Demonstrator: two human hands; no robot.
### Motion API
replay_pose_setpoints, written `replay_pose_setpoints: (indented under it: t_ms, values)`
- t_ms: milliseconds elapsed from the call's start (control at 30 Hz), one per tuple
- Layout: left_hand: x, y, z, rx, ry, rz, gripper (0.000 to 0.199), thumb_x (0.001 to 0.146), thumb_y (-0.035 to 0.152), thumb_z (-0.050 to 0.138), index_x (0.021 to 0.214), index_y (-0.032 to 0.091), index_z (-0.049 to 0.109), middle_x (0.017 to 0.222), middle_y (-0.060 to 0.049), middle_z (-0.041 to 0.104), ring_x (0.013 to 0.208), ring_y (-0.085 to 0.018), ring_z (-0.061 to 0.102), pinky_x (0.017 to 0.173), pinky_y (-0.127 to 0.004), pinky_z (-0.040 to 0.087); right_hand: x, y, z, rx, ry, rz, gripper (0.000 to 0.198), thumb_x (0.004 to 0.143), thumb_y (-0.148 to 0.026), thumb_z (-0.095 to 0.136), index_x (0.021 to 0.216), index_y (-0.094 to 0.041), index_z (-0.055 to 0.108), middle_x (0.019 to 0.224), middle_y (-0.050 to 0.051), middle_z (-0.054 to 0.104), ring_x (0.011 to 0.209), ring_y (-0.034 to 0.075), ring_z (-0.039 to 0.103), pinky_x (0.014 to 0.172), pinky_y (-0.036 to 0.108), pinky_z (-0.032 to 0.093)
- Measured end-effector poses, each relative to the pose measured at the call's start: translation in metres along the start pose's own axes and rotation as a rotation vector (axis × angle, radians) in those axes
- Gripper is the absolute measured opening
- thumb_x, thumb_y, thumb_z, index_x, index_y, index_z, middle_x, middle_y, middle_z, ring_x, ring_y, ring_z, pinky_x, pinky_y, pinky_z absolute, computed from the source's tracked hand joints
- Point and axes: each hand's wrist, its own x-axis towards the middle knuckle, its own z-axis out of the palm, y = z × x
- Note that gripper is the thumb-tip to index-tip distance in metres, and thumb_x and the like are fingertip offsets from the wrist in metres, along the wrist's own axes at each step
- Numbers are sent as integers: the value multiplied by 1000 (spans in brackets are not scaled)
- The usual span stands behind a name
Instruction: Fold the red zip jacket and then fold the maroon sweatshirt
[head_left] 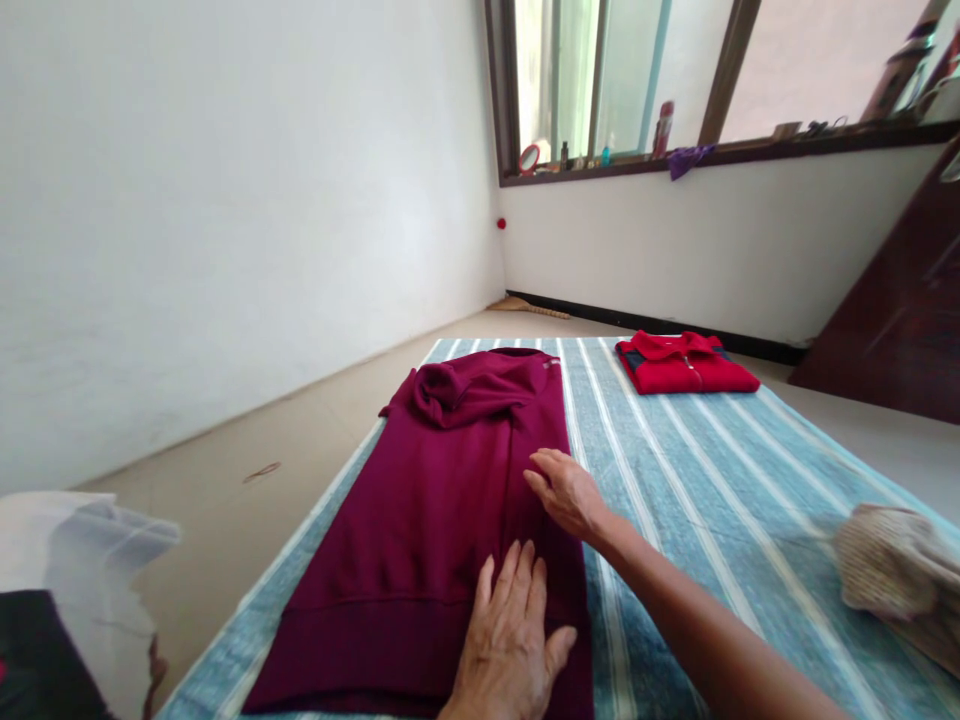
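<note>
A burgundy sweatshirt (450, 500) lies spread on the striped blue cloth, its ribbed hem towards me and its collar at the far end. One sleeve is bunched across the upper part, and the right side appears folded over in a lengthwise strip. Near the hem my left hand (510, 635) presses flat on the strip with fingers stretched out and thumb apart. Farther up, my right hand (568, 492) rests on the sweatshirt's right part, fingers extended and slightly bent. Neither hand grips anything.
A folded red garment with a collar (686, 365) lies at the cloth's far right. Beige knitted fabric (885, 560) is at the right edge. The blue cloth (720, 500) has white stripes. White translucent material (67, 560) stands at lower left. Small items line the windowsill (600, 172).
</note>
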Motion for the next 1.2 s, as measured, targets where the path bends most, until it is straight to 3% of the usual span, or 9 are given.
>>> replay_pose_setpoints:
  t_ms: [167,333,500,667,900,1200]
  values:
    - [0,1,-1,28,16,23,59,86,44,50,133,10,45,136,-15,53,126,-29,47,97,-50,46,-3,-13,29,-78,-88,-42,31,92,-37,47,113,-19,58,126,12,57,123,25,47,100,37,38]
    - [1,2,-2,54,-6,22,60,86,44,49,134,9,45,136,-15,53,125,-29,48,96,-49,45,-4,-9,49,-145,-150,-41,41,92,-41,45,122,-16,53,136,16,48,130,30,39,105,44,31]
    - [4,3,-3,27,-26,-7,53,87,41,47,131,12,50,136,-15,52,124,-30,48,97,-49,42,-5,-12,42,-182,-132,-52,39,92,-43,45,119,-16,54,132,15,50,128,29,40,103,44,33]
    - [12,-1,-2,-50,-29,-10,52,91,42,39,129,10,52,133,-17,55,125,-31,47,100,-51,35,2,-11,30,-227,-109,-82,40,93,-49,40,108,-16,57,114,11,58,113,25,48,95,40,39]
    - [24,-8,2,-122,14,45,57,91,46,30,123,6,55,126,-21,59,120,-33,50,98,-51,35,8,-4,27,-240,-115,-69,43,94,-53,37,108,-17,56,113,10,58,111,23,48,95,40,39]
    - [27,-7,-2,-181,193,47,55,91,45,38,126,4,46,121,-24,58,114,-34,54,93,-49,42,8,-3,26,-219,-107,-65,42,94,-52,37,107,-17,56,114,8,58,111,23,49,95,40,39]
